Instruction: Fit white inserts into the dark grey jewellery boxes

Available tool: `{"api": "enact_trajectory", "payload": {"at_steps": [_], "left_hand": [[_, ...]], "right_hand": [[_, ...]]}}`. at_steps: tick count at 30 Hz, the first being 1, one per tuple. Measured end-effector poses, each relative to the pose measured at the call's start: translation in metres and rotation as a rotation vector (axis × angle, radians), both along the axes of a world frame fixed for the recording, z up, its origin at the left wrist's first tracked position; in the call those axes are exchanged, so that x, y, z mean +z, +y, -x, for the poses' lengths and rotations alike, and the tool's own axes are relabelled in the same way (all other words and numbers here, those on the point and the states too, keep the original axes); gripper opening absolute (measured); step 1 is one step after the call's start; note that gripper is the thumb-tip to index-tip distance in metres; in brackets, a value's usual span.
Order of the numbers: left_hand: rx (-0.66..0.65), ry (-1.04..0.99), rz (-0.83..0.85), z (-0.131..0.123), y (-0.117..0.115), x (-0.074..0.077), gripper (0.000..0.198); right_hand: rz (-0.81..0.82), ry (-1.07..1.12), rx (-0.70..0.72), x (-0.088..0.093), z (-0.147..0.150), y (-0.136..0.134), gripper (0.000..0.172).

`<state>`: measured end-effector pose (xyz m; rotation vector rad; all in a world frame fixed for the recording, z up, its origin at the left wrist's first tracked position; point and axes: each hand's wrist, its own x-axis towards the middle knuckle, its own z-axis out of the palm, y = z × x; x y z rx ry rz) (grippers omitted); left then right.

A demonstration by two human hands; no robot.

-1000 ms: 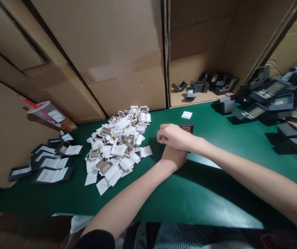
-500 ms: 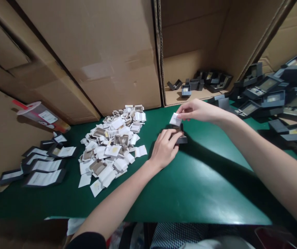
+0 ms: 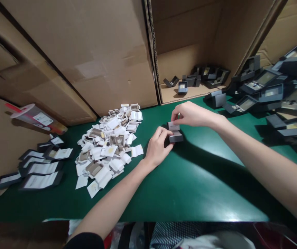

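Observation:
A small dark jewelry-type box (image 3: 176, 138) stands with its lid up on the green table in front of me. My left hand (image 3: 156, 148) grips its left side, thumb near the front edge and fingers by the hinge. White paper insert (image 3: 173, 127) lies against the inside of the raised lid. At the lid's top edge, my right hand (image 3: 189, 114) pinches the insert with thumb and fingers; whether it also grips the lid I cannot tell. Left of my hands is a heap of folded white paper inserts (image 3: 109, 151).
Dark boxes with white inserts (image 3: 39, 179) are lined up at far left, below a drink cup (image 3: 40, 118) with a red straw. Many open dark boxes (image 3: 263, 84) pile up at right. Several more (image 3: 183, 87) lie in a cardboard carton (image 3: 187, 62) at the back.
My right hand has lowered the white insert from above the box into its raised lid. My left hand has drawn back slightly from over the box to its left side.

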<state>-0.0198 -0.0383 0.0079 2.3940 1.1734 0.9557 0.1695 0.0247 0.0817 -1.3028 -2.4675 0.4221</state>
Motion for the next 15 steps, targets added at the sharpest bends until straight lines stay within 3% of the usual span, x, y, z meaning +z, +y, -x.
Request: {"api": "enact_trajectory", "payload": {"at_steps": [6,15], "left_hand": [[0.012,-0.015,0.007,0.0006,0.0004,-0.0005,0.023],[0.013,-0.007,-0.003,0.0001,0.0004,-0.0001,0.022]], "right_hand": [[0.006,-0.02,0.016,-0.0046,0.0056,-0.0004,0.011],[0.005,-0.006,0.02,0.0051,-0.0016,-0.0006,0.014]]}}
